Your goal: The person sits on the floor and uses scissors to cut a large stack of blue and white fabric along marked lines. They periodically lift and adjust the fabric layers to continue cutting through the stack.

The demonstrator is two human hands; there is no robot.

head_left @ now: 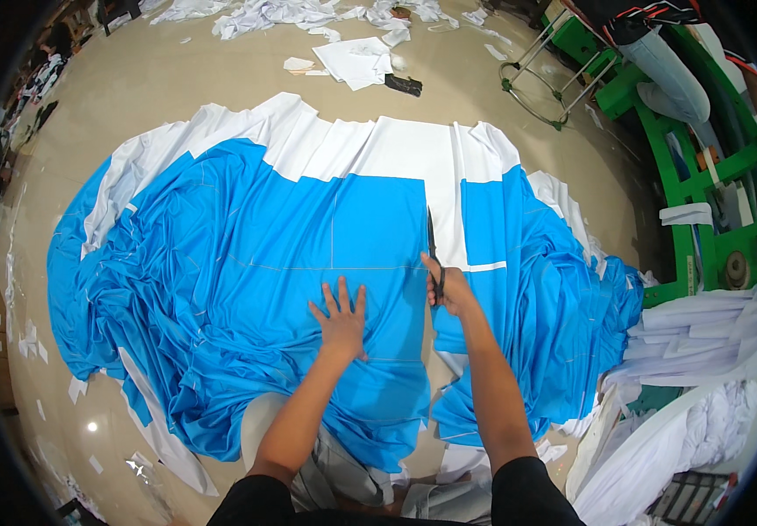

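Note:
A large sheet of blue and white fabric [365, 219] lies spread over the floor, gathered in folds to the left and right. Thin pale lines cross its blue part. My left hand [341, 321] rests flat on the blue cloth with its fingers spread. In my right hand [450, 287] is a pair of dark scissors [433, 235], gripped by the handles, blades pointing away from me along the edge between blue and white. Below my right hand a slit runs toward me, parting the cloth, and the floor shows through. Whether the blades are parted is too fine to tell.
White fabric scraps [356, 63] lie on the floor beyond. A green metal frame [659, 167] stands at the right, with a person's leg [672, 74] beside it and a round metal stand [532, 92] nearby. White cloth [703, 337] is heaped at the near right.

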